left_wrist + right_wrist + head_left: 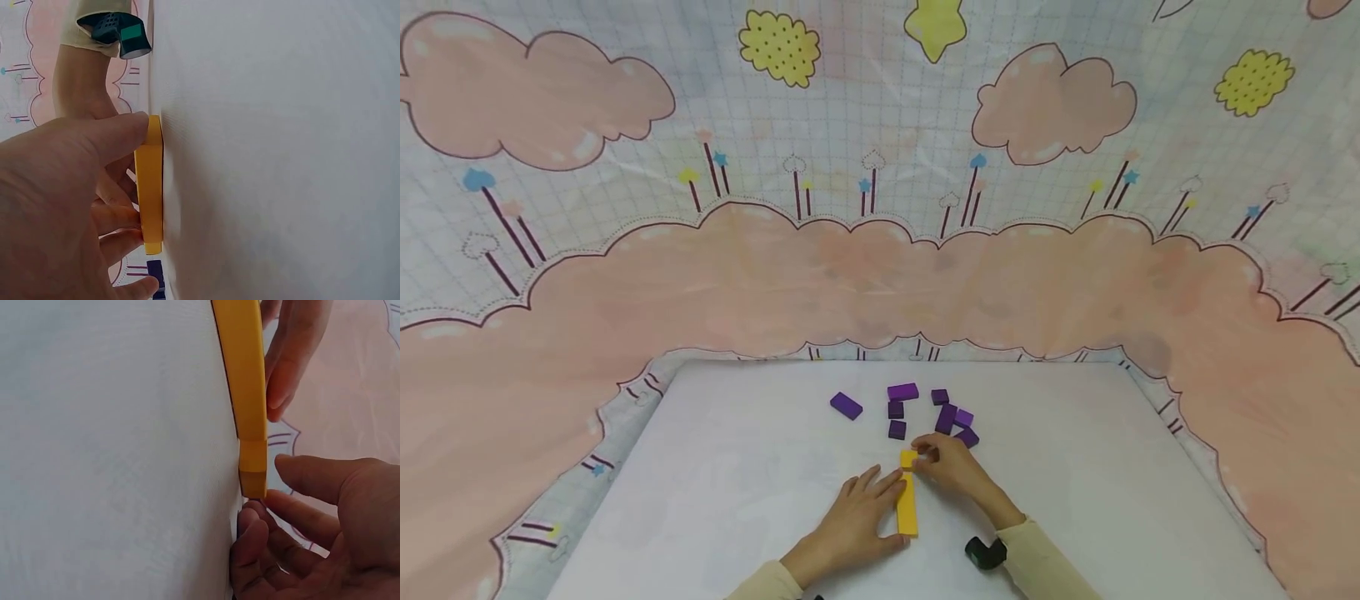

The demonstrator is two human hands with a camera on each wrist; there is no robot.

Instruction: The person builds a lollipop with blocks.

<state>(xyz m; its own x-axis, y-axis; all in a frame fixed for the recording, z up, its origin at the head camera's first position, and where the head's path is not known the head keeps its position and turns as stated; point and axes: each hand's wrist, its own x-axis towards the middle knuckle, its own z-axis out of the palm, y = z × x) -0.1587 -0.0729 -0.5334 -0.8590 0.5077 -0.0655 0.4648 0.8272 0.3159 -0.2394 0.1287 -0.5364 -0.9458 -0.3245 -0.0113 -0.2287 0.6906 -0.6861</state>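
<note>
A long yellow block (907,508) lies on the white table, with a short yellow block (909,461) in line at its far end. My left hand (857,517) holds the long block, thumb at its near end and fingertips along the far part of its left side. In the left wrist view the thumb lies against the end of the yellow block (150,187). My right hand (955,468) is at the short block's far right corner. In the right wrist view its index fingertip meets the end of the short block (253,469), while the thumb stands slightly apart.
Several purple blocks lie beyond the hands: one (846,406) apart on the left, a long one (902,392) and small cubes in the middle, a cluster (947,418) behind the right hand. A dark green device (985,553) sits at the right wrist. Patterned cloth (880,283) surrounds the table.
</note>
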